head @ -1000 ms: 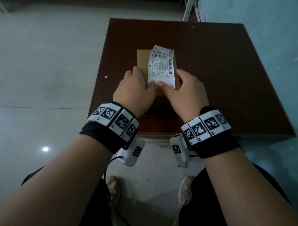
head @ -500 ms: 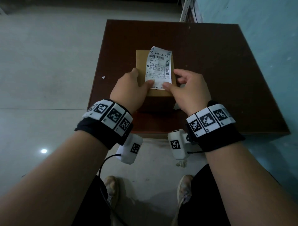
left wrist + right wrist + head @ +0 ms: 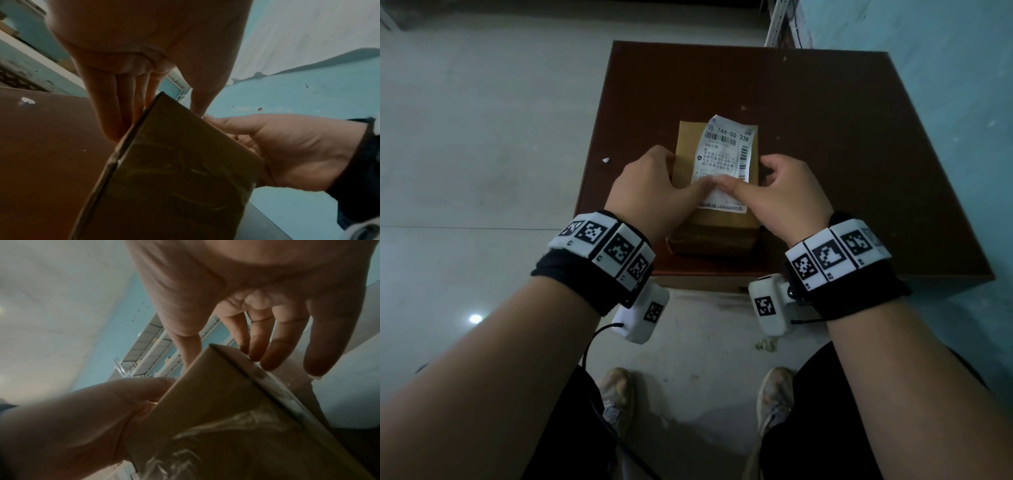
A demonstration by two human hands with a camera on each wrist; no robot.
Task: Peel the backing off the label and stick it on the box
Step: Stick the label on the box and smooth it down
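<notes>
A brown cardboard box [image 3: 715, 233] stands on the dark brown table [image 3: 842, 137] near its front edge. A white printed label [image 3: 726, 161] lies on the box's top, its far end slightly raised. My left hand [image 3: 654, 192] has straight fingers [image 3: 115, 105] down the box's left side and its thumb on the label. My right hand [image 3: 784, 195] touches the right side with its fingers [image 3: 277, 340]. Its thumb presses the label's near part beside the left thumb. The wrist views show the taped front face of the box [image 3: 174, 178] [image 3: 226, 418].
A small white paper scrap [image 3: 605, 160] lies by the table's left edge. A pale blue wall [image 3: 945, 85] runs along the right. Grey floor [image 3: 482, 137] lies to the left, and my feet show below the table's front edge.
The box with the label now sits closer to the table's front edge. Both thumbs have come together on the label's near part, and the label lies flatter on the top.
</notes>
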